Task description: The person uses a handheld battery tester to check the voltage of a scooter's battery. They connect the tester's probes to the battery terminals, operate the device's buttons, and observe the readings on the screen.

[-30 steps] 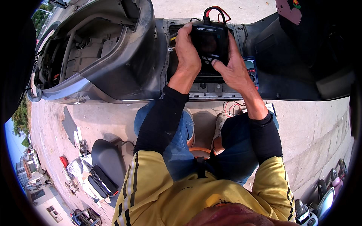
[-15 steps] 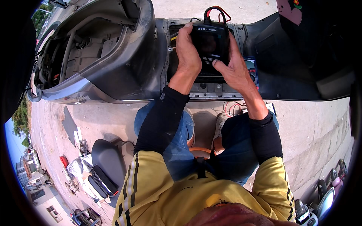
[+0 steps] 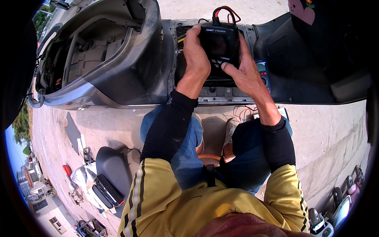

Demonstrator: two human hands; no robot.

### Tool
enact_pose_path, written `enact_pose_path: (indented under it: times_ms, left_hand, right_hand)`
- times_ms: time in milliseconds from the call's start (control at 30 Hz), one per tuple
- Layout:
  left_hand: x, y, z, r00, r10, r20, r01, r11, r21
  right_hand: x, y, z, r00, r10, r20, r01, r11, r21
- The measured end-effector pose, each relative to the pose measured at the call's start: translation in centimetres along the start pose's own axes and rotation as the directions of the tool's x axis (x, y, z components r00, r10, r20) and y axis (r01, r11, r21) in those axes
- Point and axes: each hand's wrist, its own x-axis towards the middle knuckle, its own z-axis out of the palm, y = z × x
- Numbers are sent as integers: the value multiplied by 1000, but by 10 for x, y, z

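Apparently working the keys (image 3: 215, 61) of a boxy, matte-black plastic tester (image 3: 218, 44), a person (image 3: 197, 201) is clamping it between the left hand (image 3: 197, 57) and right hand (image 3: 247, 77), fingers wrapping its sides, above the metal-rimmed bay (image 3: 217, 99) of a scuffed, curving scooter (image 3: 136, 67), toward the far edge. The right thumb (image 3: 229, 68) is resting at the keys; pressing one would call for steady support. A blue-edged multimeter (image 3: 261, 67) is lying by the bay's right edge.

White letters and digits (image 3: 216, 30) run in one line across the upper face of the black handheld device (image 3: 218, 45); the pale marks on its buttons (image 3: 216, 62) and the lettering on the blue-edged meter (image 3: 261, 68) are too small to read.
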Motion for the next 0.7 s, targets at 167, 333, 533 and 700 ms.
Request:
enact_pose_path:
  times_ms: [167, 333, 533, 700]
  left_hand:
    - [-1, -4, 0, 1000, -3, 6, 3, 1000, -17]
    - [-7, 6, 10, 1000, -10, -7, 10, 1000, -14]
    - [-1, 1, 6, 991, -109, 74, 110, 994, -14]
    - [1, 0, 1, 996, -71, 54, 73, 996, -42]
  right_hand:
    - [-9, -21, -9, 998, 62, 7, -61, 993, -104]
    - [-27, -61, -22, 990, 95, -105, -138, 816, -562]
    - [-42, -76, -17, 845, -455, -280, 424, 890, -167]
    - [-71, -150, 5, 913, -338, -230, 408, 720, 561]
